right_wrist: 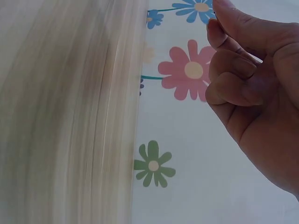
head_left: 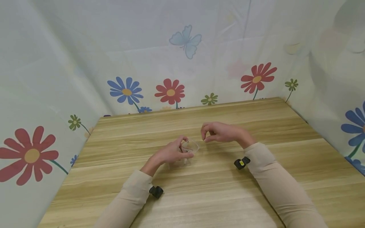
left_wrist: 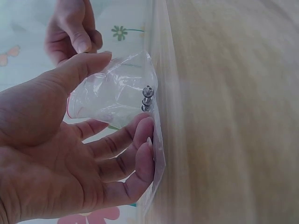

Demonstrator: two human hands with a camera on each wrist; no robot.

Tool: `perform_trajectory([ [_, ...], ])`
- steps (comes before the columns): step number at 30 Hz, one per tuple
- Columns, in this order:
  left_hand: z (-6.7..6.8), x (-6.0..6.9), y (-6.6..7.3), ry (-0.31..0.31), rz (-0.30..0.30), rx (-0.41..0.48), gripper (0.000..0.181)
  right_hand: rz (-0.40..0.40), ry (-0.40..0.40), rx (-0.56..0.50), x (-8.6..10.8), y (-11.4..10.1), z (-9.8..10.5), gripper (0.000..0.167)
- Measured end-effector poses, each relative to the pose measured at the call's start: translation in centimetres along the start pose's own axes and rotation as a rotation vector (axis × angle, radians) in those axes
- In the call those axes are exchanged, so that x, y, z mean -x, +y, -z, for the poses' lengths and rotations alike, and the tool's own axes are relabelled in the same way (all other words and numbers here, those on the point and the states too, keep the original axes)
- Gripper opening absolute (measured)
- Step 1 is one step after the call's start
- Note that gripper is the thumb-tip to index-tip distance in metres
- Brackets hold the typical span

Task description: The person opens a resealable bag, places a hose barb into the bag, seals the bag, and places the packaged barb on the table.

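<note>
My left hand (head_left: pixel 174 151) holds a clear plastic zip bag (left_wrist: pixel 117 88) low over the table, its thumb on one side and curled fingers on the other. A red line runs along the bag's mouth. Small shiny metal pieces, like screws or bolts (left_wrist: pixel 147 98), lie inside it near the fingertips. To the right of the bag and apart from it, my right hand (head_left: pixel 218 131) is raised with thumb and forefinger pinched together and the other fingers curled. A tiny dark piece (right_wrist: pixel 215 15) shows at those fingertips, mostly hidden; its kind cannot be made out.
Both hands are above a wood-grain table (head_left: pixel 199 196). White cloth with printed flowers (head_left: pixel 170 91) and a butterfly hangs behind the table and along its sides. Each sleeve carries a black wrist strap (head_left: pixel 156 191).
</note>
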State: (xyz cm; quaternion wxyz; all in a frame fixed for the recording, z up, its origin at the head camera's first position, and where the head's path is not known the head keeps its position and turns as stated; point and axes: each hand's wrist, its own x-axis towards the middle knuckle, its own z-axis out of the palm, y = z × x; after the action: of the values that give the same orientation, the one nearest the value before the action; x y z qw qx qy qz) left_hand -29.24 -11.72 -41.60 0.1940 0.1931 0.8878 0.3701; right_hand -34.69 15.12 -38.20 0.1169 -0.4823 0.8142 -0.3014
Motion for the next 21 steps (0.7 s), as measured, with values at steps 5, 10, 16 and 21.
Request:
perform_trajectory([
  [5, 0.1, 0.0, -0.1, 0.0, -0.006, 0.0, 0.068, 0.032, -0.009, 0.002, -0.5, -0.6, -0.5, 0.004],
  [10, 0.0, 0.0, 0.0, -0.006, -0.011, 0.003, 0.069, 0.026, -0.03, -0.006, -1.1, -1.1, -1.2, 0.005],
  [16, -0.1, 0.1, -0.1, -0.011, -0.003, 0.001, 0.072, 0.031, -0.037, 0.011, -1.8, -1.3, -2.0, 0.004],
  [21, 0.0, 0.2, 0.0, -0.006, -0.005, -0.017, 0.072, 0.063, -0.023, 0.027, -2.2, -1.5, -2.4, 0.004],
])
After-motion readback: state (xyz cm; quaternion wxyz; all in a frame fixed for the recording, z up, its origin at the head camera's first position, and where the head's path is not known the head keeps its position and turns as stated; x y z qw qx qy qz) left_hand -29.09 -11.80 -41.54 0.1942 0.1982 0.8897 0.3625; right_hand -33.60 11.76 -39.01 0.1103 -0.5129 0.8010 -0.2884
